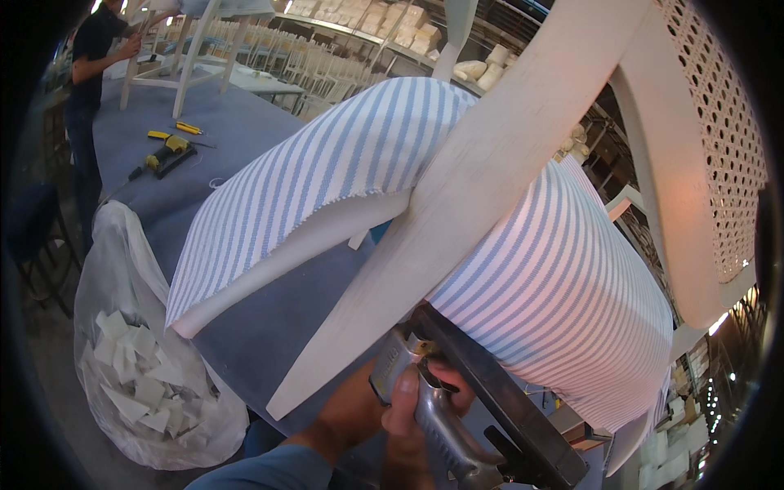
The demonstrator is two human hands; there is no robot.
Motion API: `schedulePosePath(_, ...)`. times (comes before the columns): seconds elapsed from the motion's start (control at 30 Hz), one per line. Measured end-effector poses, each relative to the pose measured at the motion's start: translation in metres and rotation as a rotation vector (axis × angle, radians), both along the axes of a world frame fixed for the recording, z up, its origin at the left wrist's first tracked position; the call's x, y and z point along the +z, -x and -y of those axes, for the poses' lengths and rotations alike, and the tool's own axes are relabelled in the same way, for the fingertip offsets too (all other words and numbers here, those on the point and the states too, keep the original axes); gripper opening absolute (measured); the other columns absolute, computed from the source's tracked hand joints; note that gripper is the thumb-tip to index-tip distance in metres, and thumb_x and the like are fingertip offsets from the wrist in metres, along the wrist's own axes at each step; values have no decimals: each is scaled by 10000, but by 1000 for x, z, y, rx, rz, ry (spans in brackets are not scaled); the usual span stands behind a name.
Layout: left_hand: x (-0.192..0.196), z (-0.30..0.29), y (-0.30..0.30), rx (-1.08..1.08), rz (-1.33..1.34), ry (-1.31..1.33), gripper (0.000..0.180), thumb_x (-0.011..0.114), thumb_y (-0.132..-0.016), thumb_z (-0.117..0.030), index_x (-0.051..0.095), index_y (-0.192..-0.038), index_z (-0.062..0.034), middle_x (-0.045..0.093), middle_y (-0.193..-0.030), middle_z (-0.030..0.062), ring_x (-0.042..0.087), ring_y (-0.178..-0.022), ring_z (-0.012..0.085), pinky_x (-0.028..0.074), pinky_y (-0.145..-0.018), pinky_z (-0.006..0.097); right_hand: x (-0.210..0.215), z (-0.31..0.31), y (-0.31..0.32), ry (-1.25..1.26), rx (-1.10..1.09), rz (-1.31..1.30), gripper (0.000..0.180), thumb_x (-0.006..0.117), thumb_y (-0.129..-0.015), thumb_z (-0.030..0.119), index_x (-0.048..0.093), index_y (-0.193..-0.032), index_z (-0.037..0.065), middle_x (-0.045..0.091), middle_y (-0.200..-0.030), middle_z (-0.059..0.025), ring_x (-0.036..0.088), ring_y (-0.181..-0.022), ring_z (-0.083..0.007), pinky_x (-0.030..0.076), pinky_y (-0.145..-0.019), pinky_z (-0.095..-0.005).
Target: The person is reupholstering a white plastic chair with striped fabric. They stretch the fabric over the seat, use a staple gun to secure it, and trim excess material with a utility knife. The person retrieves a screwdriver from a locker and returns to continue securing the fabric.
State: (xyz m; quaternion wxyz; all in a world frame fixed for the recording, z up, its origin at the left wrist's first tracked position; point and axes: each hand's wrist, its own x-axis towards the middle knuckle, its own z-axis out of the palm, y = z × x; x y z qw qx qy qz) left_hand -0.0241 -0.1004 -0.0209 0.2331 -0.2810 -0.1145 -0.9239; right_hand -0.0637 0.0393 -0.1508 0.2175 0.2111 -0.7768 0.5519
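A silver staple gun (441, 425) with a long dark magazine (506, 400) is gripped by my right hand (404, 400), its fingers around the handle. The gun's nose is close to the striped seat of a tipped chair. My left forearm (339, 416), in a blue sleeve, reaches in behind the gun, which hides that hand's fingers. A pale wooden chair leg (457, 204) crosses in front of the seat. Blue-and-white striped fabric (563, 302) covers the seat, and another flap of it (310, 171), with a frayed edge over white padding, spreads to the left.
The chair's cane back (710, 122) rises at right. On the blue-grey table (245, 122) lie a yellow-and-black power tool (171, 151) and a yellow cutter (189, 128). A clear bag of white scraps (139, 376) hangs at left. Another person (90, 90) handles a chair at far left.
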Motion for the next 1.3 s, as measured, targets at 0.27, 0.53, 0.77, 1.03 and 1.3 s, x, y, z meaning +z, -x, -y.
schedulePosePath(0.27,-13,-10,55,-245,-64,-44,621,668,-941,-366,514,-1475,-90,518,-1538,76,483,-1403,262,368,-1178,476,-8,-6,-20,33,-3,-6,353,631,-977,106,506,-1300,40,535,-1355,-167,613,-1160,-283,524,-988,-437)
schedulePosePath(0.53,-45,-12,125,-666,-86,20,612,673,-939,-361,521,-1471,-100,534,-1528,64,501,-1392,249,384,-1171,464,-2,-48,-117,212,-195,-151,352,621,-983,100,499,-1308,42,529,-1362,-166,613,-1161,-282,525,-988,-439)
schedulePosePath(0.77,-59,-32,53,-554,193,361,512,548,-1056,-400,512,-1478,-112,556,-1484,102,561,-1310,252,518,-1019,408,12,-123,-189,799,-586,-407,347,602,-994,97,492,-1320,52,533,-1354,-150,615,-1158,-273,531,-980,-432)
schedulePosePath(1.03,-6,-97,-8,-515,-33,691,491,566,-1055,-375,505,-1474,-125,545,-1482,139,551,-1322,309,501,-1048,466,-54,-228,-151,1440,-773,-240,286,609,-1003,123,563,-1279,63,630,-1194,-95,645,-1089,-207,552,-906,-365)
schedulePosePath(1.3,24,-153,-25,-916,-4,603,363,595,-1055,-351,589,-1342,-128,664,-1313,74,635,-1190,263,523,-999,465,-80,-272,-65,1225,-639,208,579,624,-1040,403,574,-1304,-110,637,-1229,-164,682,-994,-189,593,-843,-327)
